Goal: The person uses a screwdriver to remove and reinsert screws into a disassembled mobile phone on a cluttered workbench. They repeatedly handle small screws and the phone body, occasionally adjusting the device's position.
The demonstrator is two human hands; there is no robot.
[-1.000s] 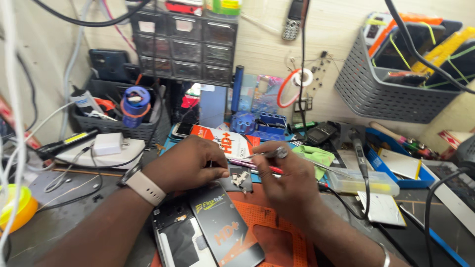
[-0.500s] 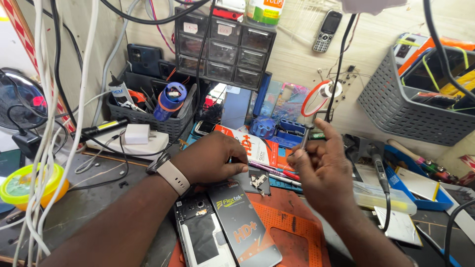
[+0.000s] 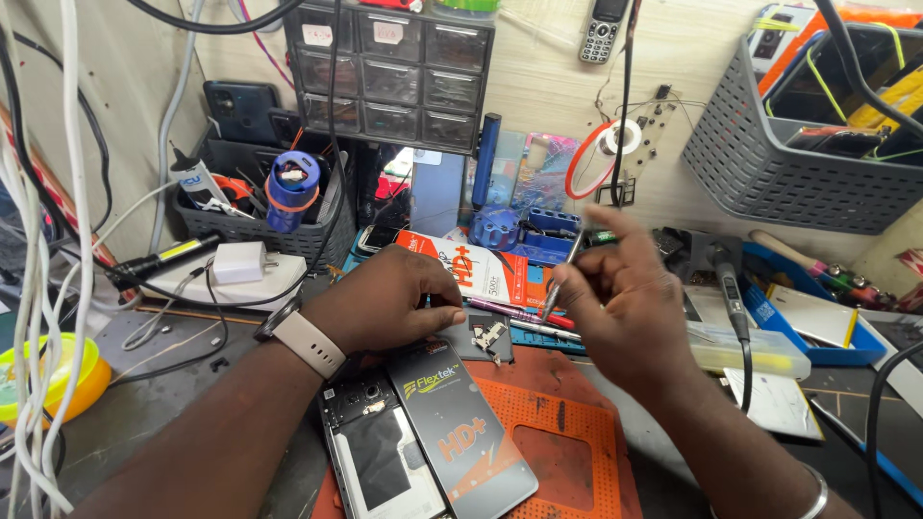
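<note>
Cluttered bench, tweezers (image 3: 561, 279) between right fingers (image 3: 577, 274)

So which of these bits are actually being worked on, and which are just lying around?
In use:
left hand beside the small metal part
right hand holding tweezers
opened phone and dark screen panel on the orange mat

Lying about:
grey basket
drawer cabinet
white charger
yellow tape roll
</note>
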